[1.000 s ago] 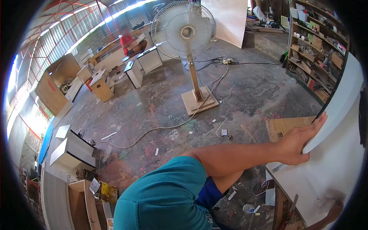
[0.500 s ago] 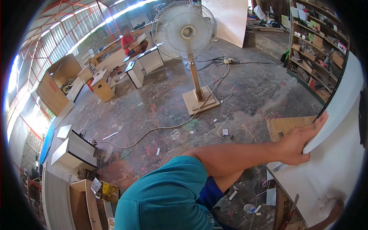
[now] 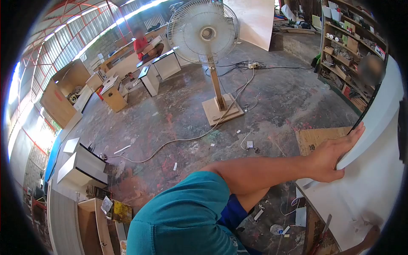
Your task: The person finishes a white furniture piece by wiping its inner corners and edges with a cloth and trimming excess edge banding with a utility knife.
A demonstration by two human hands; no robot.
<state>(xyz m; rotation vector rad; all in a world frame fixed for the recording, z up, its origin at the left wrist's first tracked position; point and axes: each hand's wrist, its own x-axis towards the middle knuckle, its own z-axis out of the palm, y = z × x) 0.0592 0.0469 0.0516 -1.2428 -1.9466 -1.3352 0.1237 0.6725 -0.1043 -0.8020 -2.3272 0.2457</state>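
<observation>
My left hand [image 3: 329, 159] grips the lower edge of an upright, curved white panel [image 3: 376, 114], with the thumb on the near side and the fingers along the outer side. Below it lies a flat white board [image 3: 327, 199], its surface running toward the lower right. Over that board, my right hand [image 3: 364, 227] is smeared by motion near the bottom right, and its fingers and anything in them cannot be made out. A thin tool [image 3: 326, 225] rests at the board's left edge.
A fan [image 3: 207, 34] stands on a wooden base, its cable crossing the floor. A person [image 3: 142, 46] sits farther back; another person's head [image 3: 371, 70] shows by the shelves [image 3: 340, 57]. White cabinets [image 3: 83, 168] stand left, a cardboard piece [image 3: 318, 140] near my left hand.
A person's head has appeared beside the panel's upper left edge. The seated person has shifted a board in the hands. My left hand keeps its grip; my right hand has moved slightly.
</observation>
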